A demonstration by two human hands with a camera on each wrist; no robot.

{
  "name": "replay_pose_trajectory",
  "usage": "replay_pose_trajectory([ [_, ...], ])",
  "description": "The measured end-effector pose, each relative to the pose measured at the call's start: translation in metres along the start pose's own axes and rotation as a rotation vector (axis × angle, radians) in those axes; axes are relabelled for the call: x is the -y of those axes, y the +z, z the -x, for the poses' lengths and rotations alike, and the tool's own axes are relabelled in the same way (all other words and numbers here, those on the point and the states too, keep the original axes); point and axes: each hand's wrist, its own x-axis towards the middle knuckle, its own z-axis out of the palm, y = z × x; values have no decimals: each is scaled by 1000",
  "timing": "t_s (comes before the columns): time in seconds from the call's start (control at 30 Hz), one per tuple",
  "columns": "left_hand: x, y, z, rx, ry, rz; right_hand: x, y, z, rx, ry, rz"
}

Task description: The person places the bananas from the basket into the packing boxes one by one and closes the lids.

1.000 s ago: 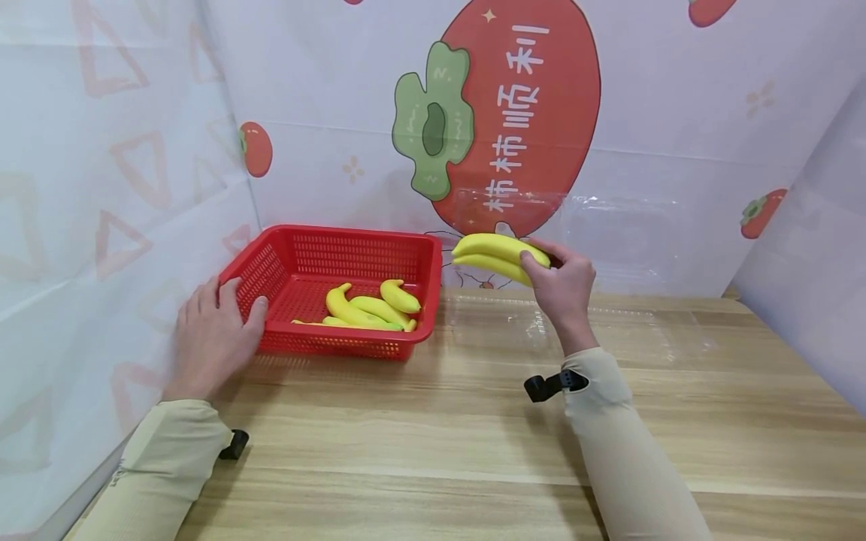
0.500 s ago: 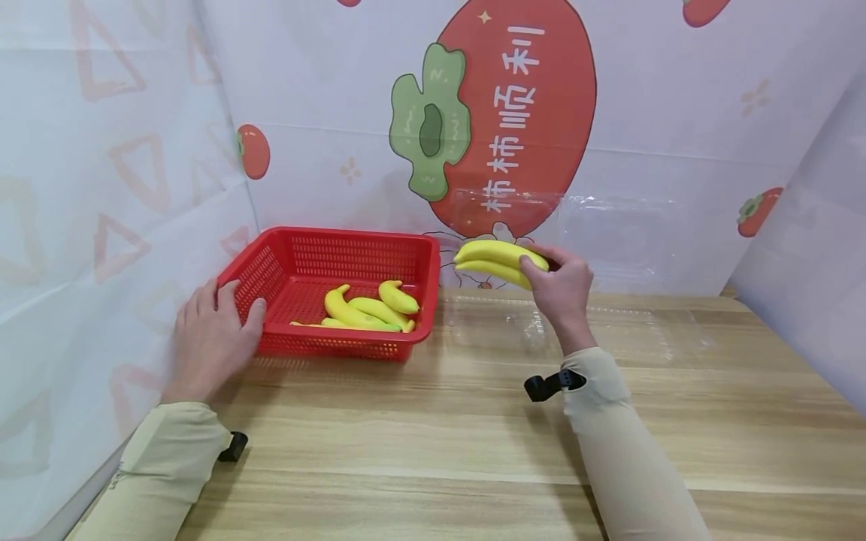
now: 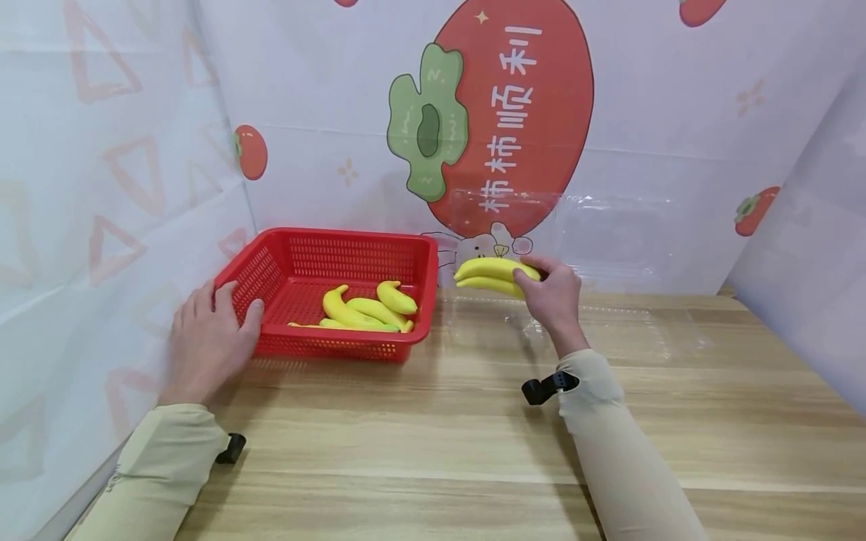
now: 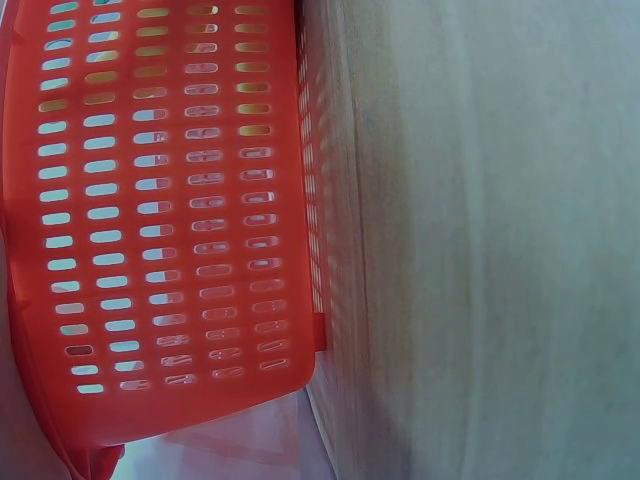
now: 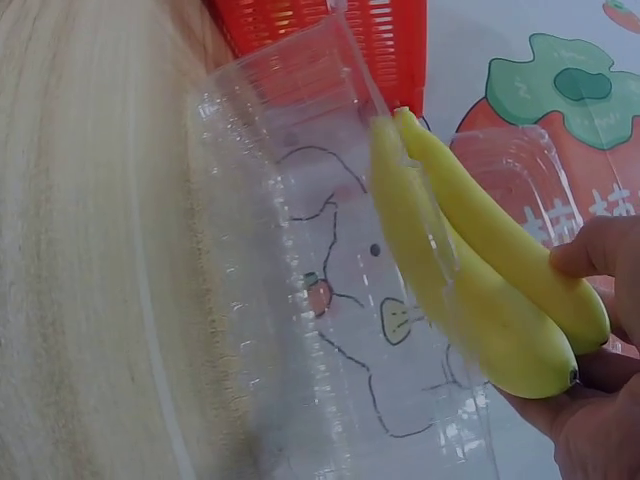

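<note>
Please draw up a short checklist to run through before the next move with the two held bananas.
1. Two held bananas secure: ok, the right hand grips both near one end.
2. Left hand at the red basket: ok, it rests at the near-left corner.
3. Clear container open: ok, its lid stands raised behind it.
4. Bananas free of the container's wall: cannot tell, clear plastic overlaps them in the right wrist view.
5. Other bananas inside the basket: ok, several lie toward its right end.
</note>
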Motion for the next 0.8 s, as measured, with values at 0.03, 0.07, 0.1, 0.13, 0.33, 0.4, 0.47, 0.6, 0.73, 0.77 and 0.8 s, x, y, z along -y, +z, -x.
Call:
replay_pose_trajectory([
  [0.03, 0, 0, 0, 0, -1, 0, -1, 1, 0, 7, 6, 10],
  [0.07, 0, 0, 0, -1, -1, 0, -2, 2, -1, 14, 12, 19],
  [0.1, 1, 0, 0, 0, -1, 0, -2, 3, -1, 23, 20, 24],
  [0.13, 1, 1, 0, 0, -1, -1, -3, 4, -1, 34, 27, 32],
  [0.33, 1, 1, -2, -5, 7, -7, -3, 5, -1, 94, 50, 90],
  [0.4, 1, 2, -2, -5, 6, -6, -3, 6, 0, 114, 55, 113],
  [0.47, 1, 2, -2, -8, 8, -5, -4, 6, 0, 132, 64, 131],
  [0.6, 1, 2, -2, -8, 7, -7, -6, 7, 0, 162, 75, 156],
  [0.73, 2, 2, -2, -6, 4, -10, -6, 8, 1, 202, 78, 179],
  [0.77, 2, 2, -2, -6, 4, -10, -6, 9, 1, 211, 80, 183],
  [0.8, 2, 2, -2, -6, 4, -10, -6, 9, 1, 218, 81, 188],
])
